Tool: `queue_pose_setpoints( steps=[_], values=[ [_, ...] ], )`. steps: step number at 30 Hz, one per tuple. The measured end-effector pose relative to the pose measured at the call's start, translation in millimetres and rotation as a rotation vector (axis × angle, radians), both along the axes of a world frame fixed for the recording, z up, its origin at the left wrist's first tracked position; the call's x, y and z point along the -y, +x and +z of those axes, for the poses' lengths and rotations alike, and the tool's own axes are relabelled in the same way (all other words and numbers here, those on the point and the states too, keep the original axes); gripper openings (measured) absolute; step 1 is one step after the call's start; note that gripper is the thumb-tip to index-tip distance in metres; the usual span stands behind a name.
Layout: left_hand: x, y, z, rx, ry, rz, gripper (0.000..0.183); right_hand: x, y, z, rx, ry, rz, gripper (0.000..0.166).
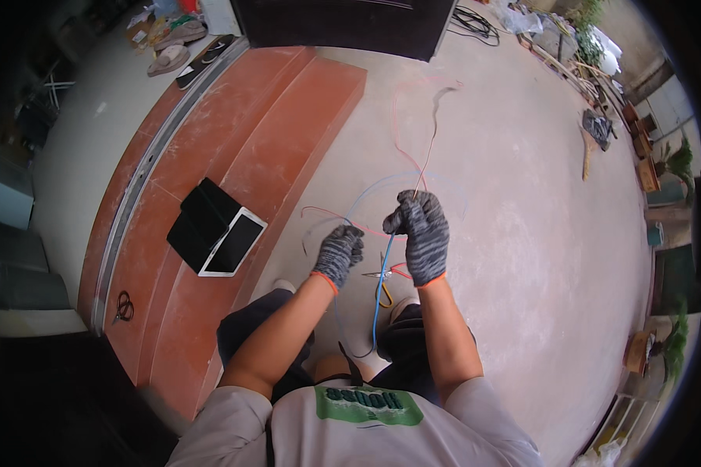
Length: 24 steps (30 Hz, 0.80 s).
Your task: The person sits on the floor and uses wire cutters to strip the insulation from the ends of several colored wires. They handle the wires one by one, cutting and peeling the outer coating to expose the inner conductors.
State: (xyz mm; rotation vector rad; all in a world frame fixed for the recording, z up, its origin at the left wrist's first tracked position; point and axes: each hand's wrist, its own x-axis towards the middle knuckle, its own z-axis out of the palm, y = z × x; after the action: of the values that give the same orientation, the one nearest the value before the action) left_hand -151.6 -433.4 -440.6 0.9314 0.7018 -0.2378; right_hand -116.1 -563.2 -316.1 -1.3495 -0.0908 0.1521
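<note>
My left hand [340, 254], in a grey knit glove with an orange cuff, is closed around a thin blue wire. My right hand [423, 236], gloved alike, pinches the blue wire [380, 292], which hangs below it in a loop toward my lap. Above the right fist a thin brownish wire [430, 149] sticks up, its tip blurred. A red wire [401, 149] curves beside it, and a red length [327, 210] runs near the left hand. On the floor beneath lie red-handled pliers [398, 269] and a tool with a yellow handle [385, 296], partly hidden by the wire.
To the left rise red-brown steps [292, 134], bearing a tablet-like device in a black case [233, 242] and dark-handled scissors [124, 308]. Shoes [193, 73] lie on the upper ledge. A dark panel [344, 26] stands ahead. Black cable [476, 26] and potted plants [648, 175] are at right.
</note>
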Motion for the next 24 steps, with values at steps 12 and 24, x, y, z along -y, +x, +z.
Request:
queue_pose_setpoints(
  steps=[12,24],
  values=[
    [-9.8,59.8,13.0,0.515,0.949,-0.319,0.013,53.9,25.4,-5.6,-0.208,0.115,-0.163,0.013],
    [6.0,135.5,47.0,0.691,1.212,-0.390,0.045,111.2,44.3,-7.5,-0.110,0.119,-0.412,0.012]
  ],
)
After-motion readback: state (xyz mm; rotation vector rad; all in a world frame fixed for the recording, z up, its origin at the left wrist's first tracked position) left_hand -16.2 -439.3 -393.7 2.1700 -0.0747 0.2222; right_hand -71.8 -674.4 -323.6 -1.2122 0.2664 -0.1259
